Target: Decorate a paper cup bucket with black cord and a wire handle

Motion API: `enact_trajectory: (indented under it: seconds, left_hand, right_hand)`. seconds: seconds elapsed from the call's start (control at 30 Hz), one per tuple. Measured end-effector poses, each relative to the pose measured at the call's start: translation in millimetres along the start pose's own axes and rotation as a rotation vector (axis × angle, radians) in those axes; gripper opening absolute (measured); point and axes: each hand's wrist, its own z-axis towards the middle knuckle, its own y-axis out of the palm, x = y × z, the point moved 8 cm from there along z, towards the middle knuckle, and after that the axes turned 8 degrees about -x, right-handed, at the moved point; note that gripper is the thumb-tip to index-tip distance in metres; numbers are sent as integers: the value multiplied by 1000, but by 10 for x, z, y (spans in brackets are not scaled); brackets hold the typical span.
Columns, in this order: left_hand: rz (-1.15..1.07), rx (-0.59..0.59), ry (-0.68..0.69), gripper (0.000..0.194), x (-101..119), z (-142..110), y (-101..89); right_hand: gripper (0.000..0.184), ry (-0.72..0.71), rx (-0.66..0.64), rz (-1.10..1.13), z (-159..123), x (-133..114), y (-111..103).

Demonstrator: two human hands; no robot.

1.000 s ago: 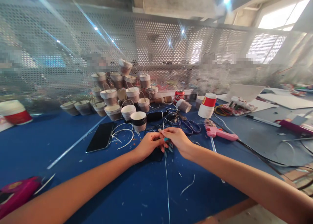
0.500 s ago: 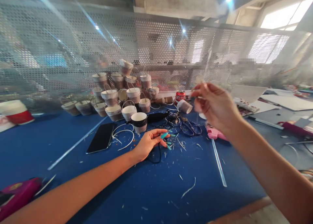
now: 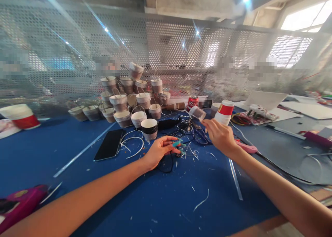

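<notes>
My left hand [image 3: 159,150] rests on the blue table top [image 3: 77,181], its fingers closed on a small teal-handled tool [image 3: 177,143] above a loop of black cord [image 3: 166,164]. My right hand [image 3: 220,135] hovers to the right of it, above the table, fingers pinched together; what they pinch, if anything, is too thin to make out. A white paper cup with a dark band [image 3: 149,128] stands just behind the left hand. Scissors [image 3: 198,135] lie between the two hands, farther back.
A pile of small paper-cup baskets [image 3: 129,98] is stacked at the back against perforated mesh. A black phone [image 3: 109,144], white strips [image 3: 131,143], a pink glue gun [image 3: 246,148], clear glue sticks [image 3: 234,178], a red can [image 3: 192,101], stacked cups [image 3: 223,112] and a magenta case [image 3: 18,204] lie around.
My right hand left the left hand, rose up and right, then came back down toward the table near the scissors. The left hand stayed put with the teal tool.
</notes>
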Motion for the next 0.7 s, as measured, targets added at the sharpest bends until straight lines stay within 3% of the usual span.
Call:
enact_trajectory:
  seconds: [0.17,0.3,0.5,0.7]
  left_hand:
    - [19,-33,-31,48,-31,15,15]
    - [42,-98,-14,42,-47,30,44]
    - [60,-54,68,36,11,21,25]
    - [-15,86,84,49,32,2,-62]
  right_hand:
    - [37,-74,10,-17,-129,-92,93]
    - [35,-146,107,-25,-158,-179,52]
    - [27,-277,317,-20,-243,-250,4]
    - [30,-272,302,-51,-252,-333,32]
